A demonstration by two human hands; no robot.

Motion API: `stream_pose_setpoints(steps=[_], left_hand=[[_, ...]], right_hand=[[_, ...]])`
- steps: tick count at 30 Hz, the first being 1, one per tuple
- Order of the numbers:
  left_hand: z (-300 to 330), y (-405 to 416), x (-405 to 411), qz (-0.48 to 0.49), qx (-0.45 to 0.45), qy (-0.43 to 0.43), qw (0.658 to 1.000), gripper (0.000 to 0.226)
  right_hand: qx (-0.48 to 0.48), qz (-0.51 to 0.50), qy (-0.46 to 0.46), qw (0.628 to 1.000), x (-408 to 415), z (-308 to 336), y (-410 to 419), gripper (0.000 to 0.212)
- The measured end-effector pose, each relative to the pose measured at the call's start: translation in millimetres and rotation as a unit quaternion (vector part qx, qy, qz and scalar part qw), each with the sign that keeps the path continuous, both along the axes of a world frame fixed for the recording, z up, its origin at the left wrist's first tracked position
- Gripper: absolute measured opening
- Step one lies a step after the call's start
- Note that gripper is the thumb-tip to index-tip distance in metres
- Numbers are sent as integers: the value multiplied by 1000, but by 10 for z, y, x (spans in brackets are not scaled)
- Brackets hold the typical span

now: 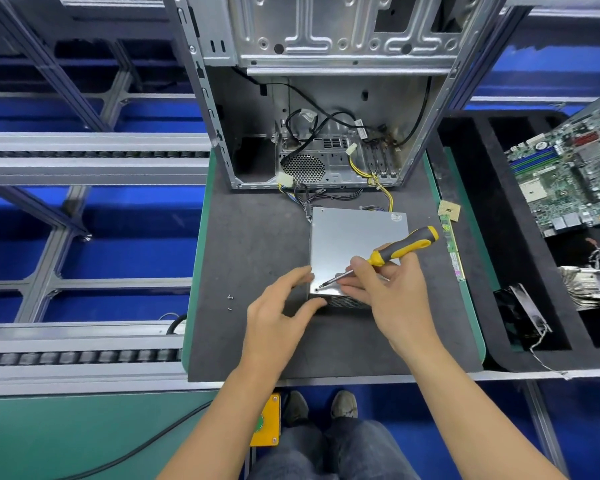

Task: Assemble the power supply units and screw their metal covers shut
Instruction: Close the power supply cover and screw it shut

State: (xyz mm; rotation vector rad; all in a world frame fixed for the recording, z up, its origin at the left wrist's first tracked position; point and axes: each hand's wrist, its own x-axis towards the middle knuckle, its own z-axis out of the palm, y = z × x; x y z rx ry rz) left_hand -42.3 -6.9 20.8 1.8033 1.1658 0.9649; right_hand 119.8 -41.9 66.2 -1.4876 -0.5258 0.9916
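Head view, from left to right: conveyor rails (84,168) with roller tracks run along the left over a blue floor. Two loose screws (230,302) lie on the dark mat of the tabletop (250,237), well left of the power supply unit (354,237). The left hand (278,313) has fingers fairly straight and spread, fingertips touching the unit's near left corner, thumb against its perforated front edge. The unit lies flat at the middle of the mat with its metal cover up and its cables leading back into the open computer case (326,98) that stands upright behind it. The right hand (385,292) grips a black-and-yellow screwdriver (400,247), fingers curled round the shaft near the handle; the tip rests at the cover's near left corner, just beside a screw hole. Right of the unit, a memory stick (451,247) and a small chip (449,209) lie on the green edge. Further right, a black foam tray (471,202) holds a motherboard (568,174), a heatsink (586,285) and a fan (520,313).
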Motion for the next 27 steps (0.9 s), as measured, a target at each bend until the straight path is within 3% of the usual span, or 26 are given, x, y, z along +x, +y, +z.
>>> stream_pose_setpoints(steps=[6, 16, 22, 27], left_hand=[[-49, -1, -24, 6, 40, 7, 999, 40], [-81, 23, -10, 12, 67, 9, 998, 32], [-30, 66, -10, 7, 58, 9, 998, 29], [-22, 91, -21, -5, 61, 17, 998, 27]], right_hand=[[-9, -2, -11, 1000, -43, 19, -6, 24], [-4, 34, -137, 990, -108, 57, 11, 28], [-16, 107, -283, 953, -118, 109, 18, 30], [-36, 200, -393, 897, -173, 254, 30, 19]])
